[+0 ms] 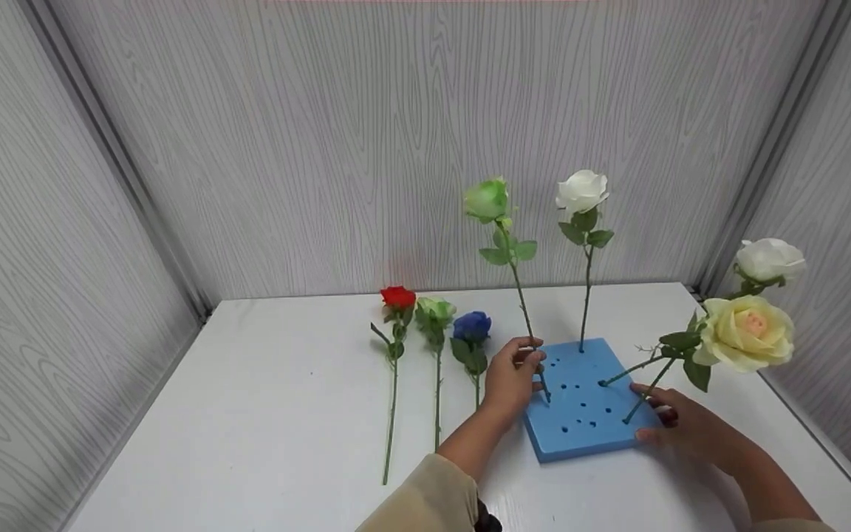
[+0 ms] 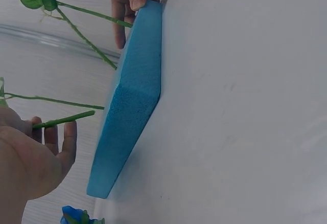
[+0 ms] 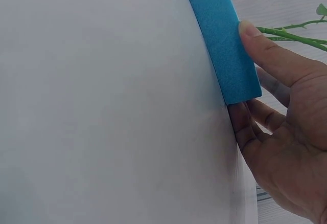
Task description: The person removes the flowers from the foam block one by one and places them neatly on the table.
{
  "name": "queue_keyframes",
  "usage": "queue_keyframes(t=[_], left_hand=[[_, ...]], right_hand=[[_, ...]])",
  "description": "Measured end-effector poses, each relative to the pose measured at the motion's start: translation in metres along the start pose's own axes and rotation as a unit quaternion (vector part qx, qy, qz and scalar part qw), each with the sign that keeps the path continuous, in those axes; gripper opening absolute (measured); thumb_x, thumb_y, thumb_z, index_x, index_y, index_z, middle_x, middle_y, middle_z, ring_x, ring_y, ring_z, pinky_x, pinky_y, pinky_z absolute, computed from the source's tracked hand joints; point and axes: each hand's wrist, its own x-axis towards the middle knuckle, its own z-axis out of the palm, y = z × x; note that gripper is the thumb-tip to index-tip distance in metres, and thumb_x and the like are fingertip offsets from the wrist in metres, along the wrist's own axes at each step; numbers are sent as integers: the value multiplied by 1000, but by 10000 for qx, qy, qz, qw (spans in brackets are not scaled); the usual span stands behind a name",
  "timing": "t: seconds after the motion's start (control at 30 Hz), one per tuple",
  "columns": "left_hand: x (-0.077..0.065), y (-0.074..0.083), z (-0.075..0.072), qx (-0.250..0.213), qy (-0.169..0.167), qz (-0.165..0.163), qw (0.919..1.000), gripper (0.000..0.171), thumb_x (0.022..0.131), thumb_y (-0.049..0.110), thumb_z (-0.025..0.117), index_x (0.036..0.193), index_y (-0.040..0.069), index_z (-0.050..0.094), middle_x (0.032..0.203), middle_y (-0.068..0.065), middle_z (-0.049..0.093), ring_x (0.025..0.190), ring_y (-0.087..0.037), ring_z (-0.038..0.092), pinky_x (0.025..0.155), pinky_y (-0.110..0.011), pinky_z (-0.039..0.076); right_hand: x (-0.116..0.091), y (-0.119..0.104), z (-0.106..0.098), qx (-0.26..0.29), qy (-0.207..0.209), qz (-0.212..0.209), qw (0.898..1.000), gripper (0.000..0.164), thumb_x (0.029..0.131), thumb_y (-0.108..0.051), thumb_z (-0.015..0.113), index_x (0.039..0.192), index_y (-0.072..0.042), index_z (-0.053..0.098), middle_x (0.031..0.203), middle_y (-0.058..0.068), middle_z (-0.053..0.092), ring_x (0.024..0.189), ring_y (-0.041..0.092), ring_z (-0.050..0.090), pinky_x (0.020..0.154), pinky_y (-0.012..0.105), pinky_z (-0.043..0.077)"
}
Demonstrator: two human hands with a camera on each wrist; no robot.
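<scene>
My left hand [image 1: 512, 377] pinches the stem of a light green artificial rose [image 1: 486, 200], bloom upward and tilted left. In the left wrist view the cut end of that stem [image 2: 76, 117] sits just off the face of a blue foam block [image 2: 127, 86]. Small holes dot the block's top. My right hand [image 1: 684, 421] grips the block's right edge, thumb [image 3: 250, 29] on top and fingers along the side. Stuck in the block are a white rose [image 1: 582, 191] at the back, plus another white rose [image 1: 769, 260] and a pale yellow rose [image 1: 747, 332] leaning right.
Left of the block, a red rose [image 1: 398, 298], a second green rose [image 1: 436, 310] and a blue rose [image 1: 473, 326] lie side by side on the white table [image 1: 270, 414]. My left forearm covers part of the blue one's stem. Wood-grain panels [image 1: 366, 148] enclose the table's back and sides.
</scene>
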Motion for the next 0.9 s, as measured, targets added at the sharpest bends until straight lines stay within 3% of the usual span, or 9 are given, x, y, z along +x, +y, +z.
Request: queue_keyframes(t=[0.23,0.53,0.73,0.9], left_hand=[[0,-2,-7,22,-138,-21,9999,22,110,16,64,127,27,73,118,0,72,98,-11,68,82,-31,67],[-2,0,-23,-159,-751,26,9970,28,109,15,64,134,26,72,122,-5,66,99,-13,69,80,-33,66],[-1,1,-32,-372,-1093,-121,9932,38,107,13,67,141,30,69,123,-6,66,99,-15,71,81,-34,67],[-1,1,-40,-484,-1201,-148,9915,42,107,12,68,145,30,66,127,-12,69,97,-15,74,81,-35,68]], right_hand=[[0,0,1,-4,22,-116,9999,91,98,-43,79,169,-10,34,150,31,56,130,41,61,110,59,52],[-2,-2,2,12,83,-139,9999,90,98,-43,80,169,-10,35,148,30,58,129,39,64,104,47,54],[-2,0,2,11,100,-242,9997,87,99,-41,79,168,-9,36,148,30,58,129,38,63,97,32,54],[-1,1,2,49,72,-159,9998,90,99,-43,79,169,-8,35,149,31,57,131,41,62,103,43,54]])
